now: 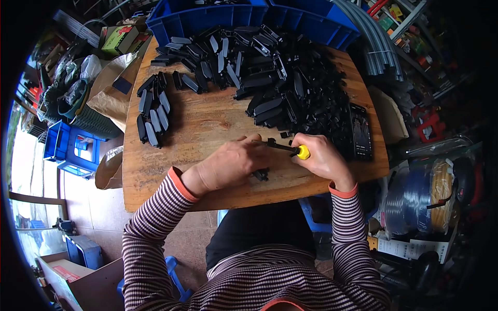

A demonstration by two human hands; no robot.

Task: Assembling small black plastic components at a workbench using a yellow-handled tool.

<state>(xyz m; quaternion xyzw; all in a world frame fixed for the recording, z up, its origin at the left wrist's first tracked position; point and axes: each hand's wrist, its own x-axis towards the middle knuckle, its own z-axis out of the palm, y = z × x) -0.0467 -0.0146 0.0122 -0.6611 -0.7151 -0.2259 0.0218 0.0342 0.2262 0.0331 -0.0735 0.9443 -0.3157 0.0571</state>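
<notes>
My left hand (233,159) is closed near the table's front edge, its fingers curled round a black plastic part (261,174) that pokes out below them and is mostly hidden. In my right hand (326,159) is a screwdriver with a yellow handle (303,152); its dark shaft points left, toward the fingers of my left hand. Whether the tip touches the part cannot be made out. Beyond my hands lies a heap of long black plastic parts (267,78), with many smaller black pieces (327,111) on its right. A separate group of grey-and-black parts (154,116) lies at left.
The parts lie on a wooden table (207,135). Two blue bins (207,22) stand along its far edge. A phone (361,132) lies at the right edge. Wrapped tubing coils (415,197) stand right of the table, a brown paper bag (111,88) at left.
</notes>
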